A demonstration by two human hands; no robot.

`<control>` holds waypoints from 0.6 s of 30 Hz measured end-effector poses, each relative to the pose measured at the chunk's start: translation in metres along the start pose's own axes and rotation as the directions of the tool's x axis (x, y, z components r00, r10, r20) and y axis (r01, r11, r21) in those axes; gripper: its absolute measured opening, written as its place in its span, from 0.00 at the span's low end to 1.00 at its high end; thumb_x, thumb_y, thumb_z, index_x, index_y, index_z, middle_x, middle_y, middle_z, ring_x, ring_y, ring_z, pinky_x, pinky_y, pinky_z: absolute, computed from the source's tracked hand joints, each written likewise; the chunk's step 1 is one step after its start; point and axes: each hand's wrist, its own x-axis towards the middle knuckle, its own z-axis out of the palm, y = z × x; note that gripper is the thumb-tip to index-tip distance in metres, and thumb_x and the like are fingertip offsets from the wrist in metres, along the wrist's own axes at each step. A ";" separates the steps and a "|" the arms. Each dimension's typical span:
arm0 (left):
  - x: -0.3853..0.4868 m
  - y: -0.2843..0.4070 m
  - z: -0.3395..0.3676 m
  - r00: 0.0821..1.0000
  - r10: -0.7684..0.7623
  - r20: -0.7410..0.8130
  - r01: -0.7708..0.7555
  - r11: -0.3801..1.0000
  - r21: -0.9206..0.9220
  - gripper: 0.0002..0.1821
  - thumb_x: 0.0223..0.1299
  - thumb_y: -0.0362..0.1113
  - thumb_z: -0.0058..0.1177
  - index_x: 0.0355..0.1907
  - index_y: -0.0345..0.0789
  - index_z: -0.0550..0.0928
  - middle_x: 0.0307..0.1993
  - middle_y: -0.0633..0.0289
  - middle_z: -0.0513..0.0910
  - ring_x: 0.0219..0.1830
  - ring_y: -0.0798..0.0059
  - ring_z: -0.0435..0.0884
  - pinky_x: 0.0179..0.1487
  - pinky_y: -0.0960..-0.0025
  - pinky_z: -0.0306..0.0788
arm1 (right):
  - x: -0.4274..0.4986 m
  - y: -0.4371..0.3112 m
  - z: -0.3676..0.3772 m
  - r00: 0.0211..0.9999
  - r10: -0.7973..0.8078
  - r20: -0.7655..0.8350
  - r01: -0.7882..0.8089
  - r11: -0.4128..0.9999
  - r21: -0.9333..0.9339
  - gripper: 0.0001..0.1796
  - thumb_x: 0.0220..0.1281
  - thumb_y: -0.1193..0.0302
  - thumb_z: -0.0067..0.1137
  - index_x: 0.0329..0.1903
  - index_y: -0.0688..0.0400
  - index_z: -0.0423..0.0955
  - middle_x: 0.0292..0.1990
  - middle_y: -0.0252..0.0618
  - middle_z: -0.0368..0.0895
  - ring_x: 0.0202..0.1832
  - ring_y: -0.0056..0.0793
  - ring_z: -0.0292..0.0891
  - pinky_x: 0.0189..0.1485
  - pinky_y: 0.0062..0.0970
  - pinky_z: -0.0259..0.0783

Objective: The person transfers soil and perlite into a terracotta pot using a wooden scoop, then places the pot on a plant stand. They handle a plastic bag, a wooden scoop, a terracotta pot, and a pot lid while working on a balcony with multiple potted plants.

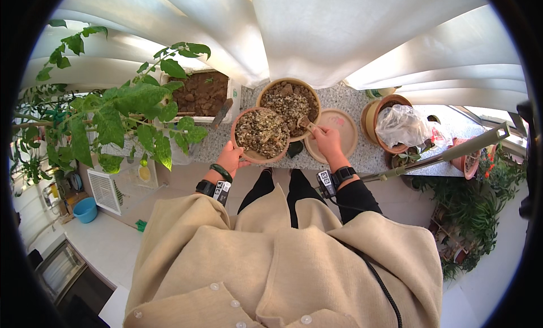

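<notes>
My left hand (231, 158) grips the lower left rim of a round terracotta-coloured bowl (262, 135) filled with a coarse, dry soil mix. The bowl overlaps the front left of a larger round pot (316, 94) that holds brown clods and similar mix. My right hand (326, 139) holds the handle of a small scoop or trowel (306, 123), whose blade rests at the mix along the right side of that pot. Under my right hand a round pinkish saucer (348, 137) lies on the speckled stone ledge (254, 98).
A white planter (234, 98) of soil with a trowel (222, 112) stands left, behind leafy plants (140, 103). At right are a terracotta pot (375, 137) with a clear plastic bag (403, 124) and a slanting metal pole (449, 154). A white curtain (309, 35) hangs behind the ledge.
</notes>
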 end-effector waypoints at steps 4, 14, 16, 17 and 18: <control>-0.001 0.003 -0.002 1.000 0.008 0.003 -0.008 1.000 -0.009 0.19 0.73 0.31 0.39 0.65 0.37 0.65 0.59 0.57 0.74 0.54 0.64 0.79 0.51 0.59 0.80 | -0.025 -0.047 -0.019 0.961 -0.276 -0.027 0.260 0.930 -0.261 0.15 0.63 0.63 0.61 0.42 0.63 0.84 0.30 0.50 0.85 0.33 0.45 0.82 0.41 0.40 0.75; 0.010 0.003 0.000 1.000 0.001 0.006 -0.001 0.999 -0.036 0.23 0.73 0.29 0.39 0.69 0.40 0.64 0.60 0.59 0.75 0.56 0.65 0.78 0.54 0.56 0.78 | 0.014 -0.072 -0.047 0.903 -0.428 0.038 0.364 0.714 -0.599 0.16 0.62 0.63 0.61 0.43 0.63 0.83 0.38 0.53 0.85 0.42 0.51 0.82 0.48 0.41 0.76; 0.011 0.003 0.001 1.000 -0.007 0.005 0.007 1.000 -0.028 0.23 0.73 0.29 0.38 0.69 0.40 0.64 0.61 0.59 0.74 0.55 0.65 0.78 0.54 0.56 0.78 | 0.017 -0.066 -0.051 0.923 -0.383 0.043 0.343 0.765 -0.546 0.16 0.61 0.63 0.61 0.42 0.63 0.83 0.38 0.53 0.85 0.42 0.51 0.82 0.48 0.41 0.76; 0.011 0.003 0.001 1.000 -0.009 0.009 0.009 1.000 -0.018 0.23 0.73 0.29 0.38 0.69 0.40 0.64 0.61 0.58 0.74 0.55 0.65 0.78 0.54 0.56 0.79 | 0.016 -0.063 -0.055 0.921 -0.387 0.050 0.352 0.769 -0.534 0.16 0.61 0.63 0.62 0.42 0.63 0.84 0.38 0.53 0.85 0.42 0.51 0.82 0.49 0.41 0.76; 0.012 0.005 0.002 1.000 0.003 0.020 -0.003 1.000 -0.016 0.23 0.73 0.29 0.38 0.69 0.40 0.63 0.61 0.58 0.74 0.55 0.65 0.78 0.54 0.57 0.79 | 0.015 -0.062 -0.057 0.907 -0.419 0.048 0.381 0.765 -0.519 0.15 0.61 0.63 0.62 0.42 0.63 0.84 0.38 0.53 0.85 0.43 0.51 0.82 0.49 0.41 0.76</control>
